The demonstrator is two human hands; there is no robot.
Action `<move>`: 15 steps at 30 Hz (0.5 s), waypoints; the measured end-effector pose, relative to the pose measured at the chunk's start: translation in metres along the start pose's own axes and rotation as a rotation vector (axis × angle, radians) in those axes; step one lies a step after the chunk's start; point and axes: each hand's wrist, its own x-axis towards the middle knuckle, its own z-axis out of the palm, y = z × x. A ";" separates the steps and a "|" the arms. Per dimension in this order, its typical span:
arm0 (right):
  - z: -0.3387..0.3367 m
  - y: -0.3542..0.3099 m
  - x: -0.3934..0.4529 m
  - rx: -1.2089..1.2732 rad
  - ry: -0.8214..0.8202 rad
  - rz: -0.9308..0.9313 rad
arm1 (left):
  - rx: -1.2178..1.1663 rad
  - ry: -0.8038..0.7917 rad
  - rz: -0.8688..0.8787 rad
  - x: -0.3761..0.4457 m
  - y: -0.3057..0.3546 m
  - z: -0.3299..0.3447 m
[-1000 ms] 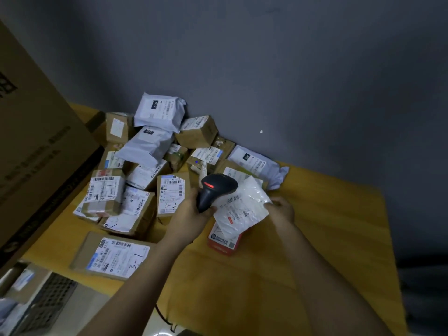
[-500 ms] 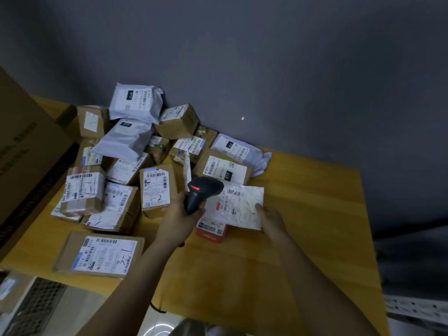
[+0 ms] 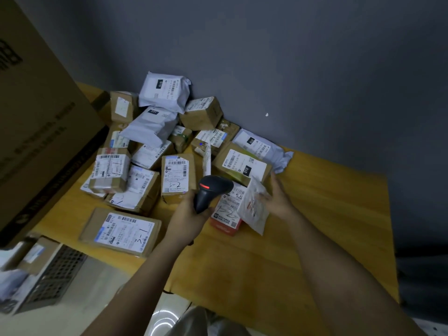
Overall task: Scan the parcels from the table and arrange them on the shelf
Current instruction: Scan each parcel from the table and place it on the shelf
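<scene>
You are at the scanning step: your left hand (image 3: 186, 212) grips the scanner (image 3: 211, 192), and your right hand's fingers (image 3: 264, 196) pinch the white packet (image 3: 252, 207) at 3 o'clock of it, above the counter (image 3: 315, 214). Next, turn its label toward the scanner.

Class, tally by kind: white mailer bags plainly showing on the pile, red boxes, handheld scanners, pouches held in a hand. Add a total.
White mailer bags: 3
Red box: 1
Scanner: 1
Held pouch: 1
Total: 6

Parcel depot: labelled parcels (image 3: 178, 177), scanner (image 3: 211, 191)
</scene>
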 end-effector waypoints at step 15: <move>0.005 0.049 -0.004 -0.028 0.199 0.162 | 0.050 -0.029 0.027 0.004 0.006 0.022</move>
